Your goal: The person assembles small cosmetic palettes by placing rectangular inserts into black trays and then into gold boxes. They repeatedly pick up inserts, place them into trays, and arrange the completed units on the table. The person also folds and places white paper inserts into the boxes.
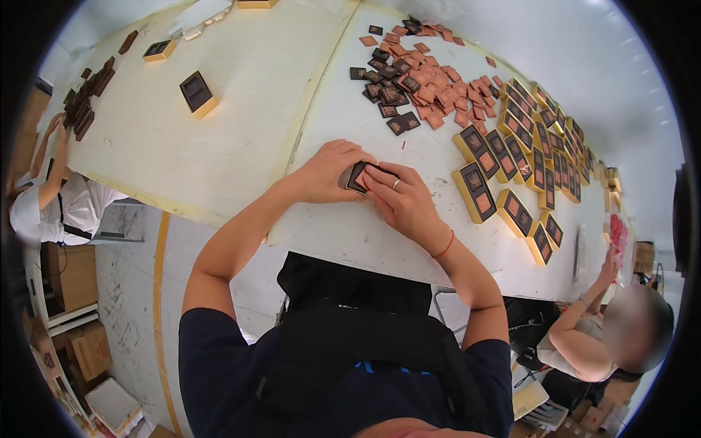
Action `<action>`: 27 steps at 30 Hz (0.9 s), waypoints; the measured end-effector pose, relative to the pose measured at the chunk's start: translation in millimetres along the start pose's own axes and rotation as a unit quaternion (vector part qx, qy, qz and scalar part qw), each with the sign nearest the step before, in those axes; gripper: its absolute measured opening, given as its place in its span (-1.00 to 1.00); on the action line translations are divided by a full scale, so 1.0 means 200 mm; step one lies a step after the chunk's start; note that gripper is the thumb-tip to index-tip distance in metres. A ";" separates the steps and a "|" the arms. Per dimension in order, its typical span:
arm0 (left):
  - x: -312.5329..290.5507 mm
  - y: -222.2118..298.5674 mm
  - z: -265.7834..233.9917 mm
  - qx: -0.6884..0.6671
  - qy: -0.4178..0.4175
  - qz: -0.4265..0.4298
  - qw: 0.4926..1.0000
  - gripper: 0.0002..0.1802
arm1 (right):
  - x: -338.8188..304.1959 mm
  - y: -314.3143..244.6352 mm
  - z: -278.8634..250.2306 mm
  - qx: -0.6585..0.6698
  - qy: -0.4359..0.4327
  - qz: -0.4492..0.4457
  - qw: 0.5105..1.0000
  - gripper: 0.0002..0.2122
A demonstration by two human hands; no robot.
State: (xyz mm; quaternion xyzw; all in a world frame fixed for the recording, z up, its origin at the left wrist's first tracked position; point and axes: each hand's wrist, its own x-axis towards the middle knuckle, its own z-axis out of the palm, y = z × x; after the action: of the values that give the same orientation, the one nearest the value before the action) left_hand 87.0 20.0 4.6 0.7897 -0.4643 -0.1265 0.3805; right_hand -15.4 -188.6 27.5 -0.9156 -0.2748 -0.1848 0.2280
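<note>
In the middle of the table, at its near edge, a small box (pixel 355 177) with a black insert sits between my two hands. My left hand (pixel 326 174) is wrapped round its left end. With fingers close together, my right hand (pixel 406 201) lies over its right part, fingertips pressing on a copper-coloured square piece (pixel 361 179) in the insert. My right palm and fingers hide the rest of the box. Beyond my hands lies a loose heap of copper squares (pixel 438 91) and black squares (pixel 387 91).
Many gold boxes (pixel 475 191) holding black and copper squares crowd the right side. At left stand a gold box with a black insert (pixel 197 93) and dark strips (pixel 91 91). One co-worker (pixel 62 197) is at far left, another (pixel 584 336) at right.
</note>
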 end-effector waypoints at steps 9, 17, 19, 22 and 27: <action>-0.02 -0.04 0.01 0.011 0.017 0.018 1.000 -0.31 | 0.08 -0.01 -0.12 -0.047 -0.058 -0.044 0.996 -0.73; 0.02 0.02 0.00 -0.005 0.057 0.040 0.998 -0.52 | 0.26 0.57 0.09 -0.114 0.100 0.139 0.979 -0.81; 0.03 -0.02 0.03 -0.024 0.071 0.025 0.997 -0.62 | 0.25 0.60 0.08 -0.008 0.061 0.211 0.976 -0.81; 0.03 -0.01 0.02 -0.026 0.082 0.017 0.996 -0.72 | 0.22 0.48 -0.02 0.147 0.035 0.250 0.956 -0.84; 0.03 0.01 0.05 -0.030 0.104 0.019 0.994 -0.74 | -0.09 0.13 -0.17 0.156 0.040 0.169 0.972 -0.73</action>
State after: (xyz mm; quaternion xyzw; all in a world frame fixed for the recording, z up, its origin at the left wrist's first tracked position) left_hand 82.8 9.1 -0.4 0.7778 -0.4332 -0.0508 0.4525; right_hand -21.7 -232.7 38.4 -0.8937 -0.1325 -0.1344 0.4069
